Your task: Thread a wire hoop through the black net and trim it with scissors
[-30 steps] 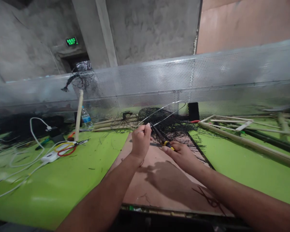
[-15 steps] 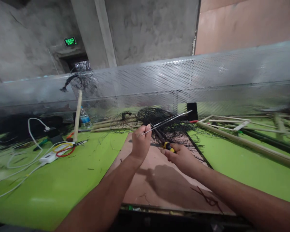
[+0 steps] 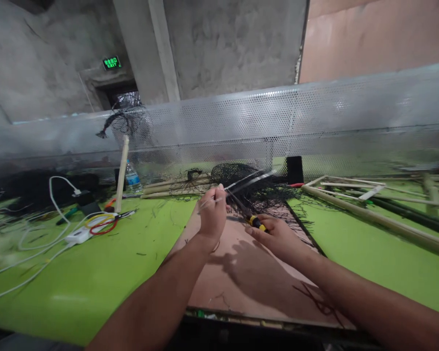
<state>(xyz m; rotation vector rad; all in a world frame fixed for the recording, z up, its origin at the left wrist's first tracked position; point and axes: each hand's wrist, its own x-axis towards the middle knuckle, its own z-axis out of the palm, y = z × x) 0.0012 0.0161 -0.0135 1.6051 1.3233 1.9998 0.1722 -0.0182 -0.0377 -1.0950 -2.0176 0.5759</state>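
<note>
My left hand (image 3: 212, 209) is closed on thin, shiny, pale strips (image 3: 254, 181), which stick out to the upper right and are blurred. Closed round a yellow-and-black tool handle (image 3: 256, 223) is my right hand (image 3: 278, 234). A dark shaft (image 3: 237, 201) runs from that handle towards my left fingertips; its exact kind I cannot make out, nor whether its tip touches the strips. Both hands are above a pinkish board (image 3: 219, 278). Behind them lies a tangle of black strands (image 3: 245, 178).
Green tabletop (image 3: 142, 273) flanks the board. At left are a power strip (image 3: 78, 235) with cables, an upright stick (image 3: 122, 173) and a water bottle (image 3: 132, 179). A bamboo frame (image 3: 373, 214) lies right. Dark reddish strands (image 3: 318, 300) rest on the board. A perforated metal panel (image 3: 219, 122) stands behind.
The strips in my left hand have swung slightly and now look blurred. The whole view has shifted a little; both hands keep their hold.
</note>
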